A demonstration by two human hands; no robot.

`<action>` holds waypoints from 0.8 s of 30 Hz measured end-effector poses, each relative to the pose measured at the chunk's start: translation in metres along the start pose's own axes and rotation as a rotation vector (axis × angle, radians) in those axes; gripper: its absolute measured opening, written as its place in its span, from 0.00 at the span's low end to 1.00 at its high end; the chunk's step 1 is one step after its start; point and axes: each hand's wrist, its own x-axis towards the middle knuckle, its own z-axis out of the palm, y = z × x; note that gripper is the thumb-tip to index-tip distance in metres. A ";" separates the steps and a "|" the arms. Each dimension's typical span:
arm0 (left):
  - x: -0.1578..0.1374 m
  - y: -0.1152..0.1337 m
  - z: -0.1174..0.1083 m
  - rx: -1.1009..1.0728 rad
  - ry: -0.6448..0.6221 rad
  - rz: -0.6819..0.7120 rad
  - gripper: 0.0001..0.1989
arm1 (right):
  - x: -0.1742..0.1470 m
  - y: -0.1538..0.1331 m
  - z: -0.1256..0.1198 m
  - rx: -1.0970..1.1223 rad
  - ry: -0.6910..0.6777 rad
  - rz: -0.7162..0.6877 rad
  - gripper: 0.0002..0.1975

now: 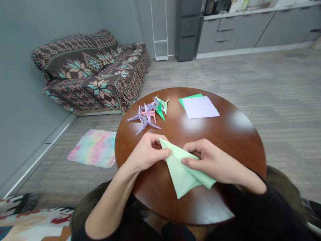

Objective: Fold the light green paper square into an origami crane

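Note:
A pale green sheet of origami paper (182, 179), partly folded to a point at its upper left, is held between both hands above the near part of the table. My left hand (151, 152) pinches it close to that pointed corner, thumb on top. Along the upper right edge, my right hand (203, 159) grips the paper with its thumb on the front; its other fingers are partly hidden behind the sheet. The lower right part of the paper curls over, and a lower corner hangs toward me.
A round brown table (230, 134) carries a cluster of folded paper figures (147, 113) in purple, pink and green at its far left. Lilac square paper (200, 107) lies over green paper (193, 96) at the far side. A patterned sofa (92, 70) and pastel rug (94, 147) are left.

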 end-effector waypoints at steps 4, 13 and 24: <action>0.000 0.000 -0.003 0.052 -0.036 -0.002 0.04 | -0.001 0.000 0.000 -0.034 -0.015 0.009 0.07; -0.002 -0.001 -0.007 0.150 -0.105 -0.025 0.02 | -0.002 0.000 0.000 -0.073 -0.029 -0.006 0.07; 0.004 -0.006 -0.061 -0.109 0.349 0.182 0.02 | -0.007 -0.001 -0.005 -0.030 -0.089 0.053 0.07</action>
